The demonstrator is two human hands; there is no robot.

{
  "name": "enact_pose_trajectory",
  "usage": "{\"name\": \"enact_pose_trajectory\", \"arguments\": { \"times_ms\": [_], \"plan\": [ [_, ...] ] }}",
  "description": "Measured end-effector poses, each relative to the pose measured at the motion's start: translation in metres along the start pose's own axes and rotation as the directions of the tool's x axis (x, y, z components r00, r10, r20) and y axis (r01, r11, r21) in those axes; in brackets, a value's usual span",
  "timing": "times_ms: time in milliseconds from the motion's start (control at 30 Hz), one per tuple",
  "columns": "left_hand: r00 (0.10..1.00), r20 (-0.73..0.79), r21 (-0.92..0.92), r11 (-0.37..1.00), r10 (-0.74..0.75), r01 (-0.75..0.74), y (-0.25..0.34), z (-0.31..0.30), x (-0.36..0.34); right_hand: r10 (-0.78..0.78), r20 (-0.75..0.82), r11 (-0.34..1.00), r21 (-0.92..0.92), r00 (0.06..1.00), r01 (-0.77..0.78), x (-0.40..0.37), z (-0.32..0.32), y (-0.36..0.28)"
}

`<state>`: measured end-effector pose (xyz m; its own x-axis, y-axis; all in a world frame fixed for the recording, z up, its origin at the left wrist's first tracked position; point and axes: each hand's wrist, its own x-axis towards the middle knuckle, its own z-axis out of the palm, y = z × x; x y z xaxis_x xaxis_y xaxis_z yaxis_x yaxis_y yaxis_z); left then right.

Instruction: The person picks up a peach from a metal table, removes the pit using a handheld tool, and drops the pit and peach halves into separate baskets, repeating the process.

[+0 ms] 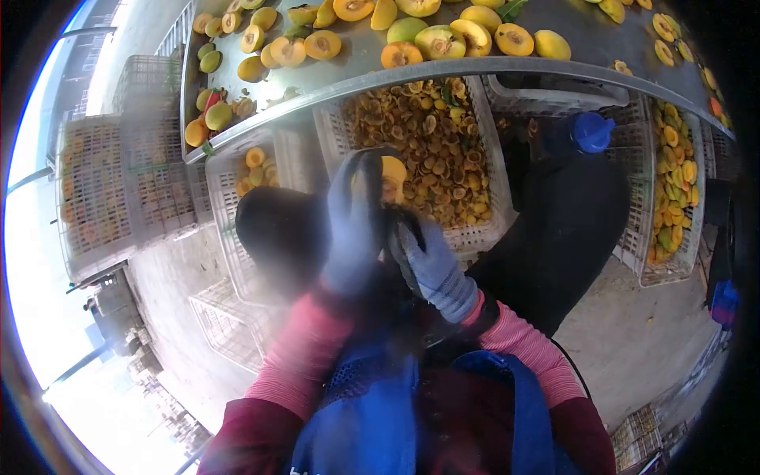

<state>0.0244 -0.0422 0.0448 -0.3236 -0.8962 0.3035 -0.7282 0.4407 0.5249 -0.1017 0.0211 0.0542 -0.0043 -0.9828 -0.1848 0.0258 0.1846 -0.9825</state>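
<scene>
My left hand, in a pale grey-blue glove with a dark palm, is closed around a cut yellow peach. A brown hollow shows on the peach's cut face. My right hand, gloved alike, is just below and to the right, with its fingers curled inward. What it holds, if anything, is hidden by the dark glove palm. Both hands are over my lap. Beyond them stands a white plastic crate full of brownish pit pieces and scraps.
A metal table with peach halves and whole peaches spans the far side. Crates of peaches stand left and right. A blue-lidded container is beyond my right knee. Another crate sits on the floor at left.
</scene>
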Motion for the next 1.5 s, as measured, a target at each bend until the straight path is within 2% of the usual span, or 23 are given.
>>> {"name": "enact_pose_trajectory", "arguments": {
  "times_ms": [67, 133, 167, 200, 233, 300, 400, 500, 567, 600, 633, 733, 800, 933, 1033, 1133, 1200, 1233, 1267, 1300, 1367, 1467, 1500],
  "plan": [
    [0.998, 0.006, 0.087, 0.994, 0.069, -0.070, -0.002, -0.003, -0.004, -0.101, 0.060, 0.988, 0.126, 0.993, 0.092, 0.000, 0.004, 0.014],
    [0.971, -0.030, 0.128, 0.965, 0.235, -0.229, 0.001, -0.008, -0.001, -0.023, 0.395, 0.759, 0.604, 0.918, -0.241, 0.002, -0.001, 0.026],
    [0.997, 0.044, -0.136, 0.988, -0.065, 0.070, 0.005, -0.005, -0.001, -0.074, 0.679, 0.317, 0.711, 0.731, -0.628, 0.006, -0.009, 0.028],
    [0.926, 0.115, -0.359, 0.855, -0.358, 0.375, 0.009, -0.002, 0.000, -0.284, 0.819, -0.175, 0.467, 0.499, -0.867, 0.008, -0.014, 0.028],
    [0.895, 0.198, -0.354, 0.822, -0.399, 0.445, -0.004, 0.002, -0.009, -0.347, 0.795, -0.233, 0.442, 0.498, -0.867, 0.007, -0.011, 0.025],
    [0.711, 0.451, -0.706, 0.271, -0.540, 0.654, 0.024, -0.015, 0.012, -0.465, 0.733, -0.340, 0.370, 0.496, -0.865, 0.007, -0.002, 0.017],
    [0.748, 0.005, -0.539, 0.628, -0.664, 0.561, 0.002, -0.010, -0.011, -0.484, 0.696, -0.387, 0.373, 0.530, -0.843, 0.019, -0.009, 0.022],
    [0.780, -0.387, -0.324, 0.865, -0.492, 0.384, -0.010, -0.077, 0.016, -0.278, 0.740, -0.421, 0.480, 0.613, -0.770, 0.020, -0.014, 0.049],
    [0.814, -0.359, 0.140, 0.835, -0.457, 0.531, -0.044, -0.127, 0.031, -0.128, 0.782, -0.387, 0.526, 0.609, -0.757, 0.020, -0.017, 0.052],
    [0.823, -0.307, 0.591, 0.582, -0.478, 0.559, -0.081, -0.142, 0.030, -0.087, 0.797, -0.353, 0.536, 0.597, -0.767, 0.021, -0.017, 0.052],
    [0.876, -0.204, 0.724, 0.536, -0.436, 0.435, -0.113, -0.152, 0.027, -0.045, 0.807, -0.324, 0.545, 0.588, -0.773, 0.023, -0.016, 0.052],
    [0.874, -0.228, 0.548, 0.686, -0.428, 0.479, -0.069, -0.128, 0.103, 0.375, 0.759, -0.201, 0.627, 0.532, -0.753, 0.030, -0.009, 0.051],
    [0.940, -0.119, 0.388, 0.857, -0.319, 0.340, -0.081, -0.096, 0.145, 0.582, 0.616, 0.016, 0.644, 0.531, -0.765, 0.035, -0.003, 0.048],
    [0.968, 0.194, 0.559, 0.829, -0.161, 0.026, -0.119, -0.027, 0.207, 0.646, 0.407, 0.358, 0.586, 0.646, -0.727, 0.037, -0.011, 0.031],
    [0.904, 0.341, 0.560, 0.828, -0.260, 0.027, -0.115, -0.025, 0.220, 0.722, 0.383, 0.252, 0.630, 0.576, -0.734, 0.049, -0.015, 0.018],
    [0.880, 0.329, 0.160, 0.939, -0.342, 0.305, -0.081, -0.034, 0.194, 0.394, 0.581, 0.218, 0.694, 0.712, -0.686, 0.058, -0.029, -0.007],
    [0.863, 0.308, -0.247, 0.843, -0.400, 0.478, -0.036, -0.039, 0.159, 0.144, 0.653, 0.180, 0.722, 0.743, -0.669, 0.056, -0.037, -0.021],
    [0.879, 0.299, -0.373, 0.802, -0.373, 0.467, -0.022, -0.037, 0.138, 0.012, 0.672, 0.160, 0.729, 0.740, -0.665, 0.055, -0.038, -0.023],
    [0.896, 0.282, -0.494, 0.749, -0.343, 0.442, -0.010, -0.034, 0.121, 0.062, 0.442, 0.575, 0.717, 0.895, -0.394, 0.053, -0.033, -0.013],
    [0.860, 0.323, -0.544, 0.666, -0.394, 0.510, 0.003, -0.034, 0.109, -0.016, 0.185, 0.873, 0.482, 0.983, -0.077, 0.056, -0.021, -0.008],
    [0.894, 0.169, -0.573, 0.697, -0.416, 0.432, 0.018, -0.021, 0.084, 0.054, 0.158, 0.996, 0.063, 0.986, -0.064, 0.052, -0.030, -0.029],
    [0.865, 0.094, -0.602, 0.663, -0.494, 0.444, 0.031, -0.016, 0.062, -0.113, 0.072, 0.991, 0.079, 0.991, 0.107, 0.038, -0.024, -0.019],
    [0.863, 0.083, -0.599, 0.667, -0.499, 0.443, 0.034, -0.017, 0.058, -0.063, 0.052, 0.992, 0.116, 0.997, 0.057, 0.035, -0.022, -0.018]
  ]
}}
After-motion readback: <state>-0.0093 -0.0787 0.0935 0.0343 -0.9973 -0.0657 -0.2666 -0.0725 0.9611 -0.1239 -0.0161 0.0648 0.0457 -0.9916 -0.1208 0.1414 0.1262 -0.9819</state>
